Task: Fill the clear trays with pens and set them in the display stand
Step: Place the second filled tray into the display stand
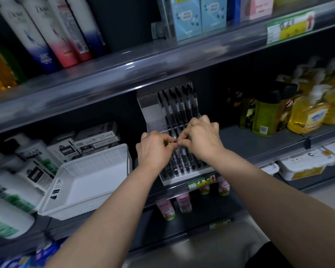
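Note:
A stepped display stand point(153, 111) stands on the middle shelf. Its upper clear tray point(177, 105) holds several black pens upright. A lower clear tray point(184, 169) in front holds several more black pens. My left hand point(153, 149) and my right hand point(203, 138) meet over the lower tray, fingertips pinched together on the top edge of the lower tray, around the pen tops. What exactly sits between the fingers is hidden.
A white perforated basket point(89, 182) hangs over the shelf edge to the left, beside white bottles point(12, 190) and boxes point(93, 140). Yellow and green bottles point(290, 111) stand to the right. Shampoo bottles point(52, 31) and blue boxes point(193, 16) fill the upper shelf.

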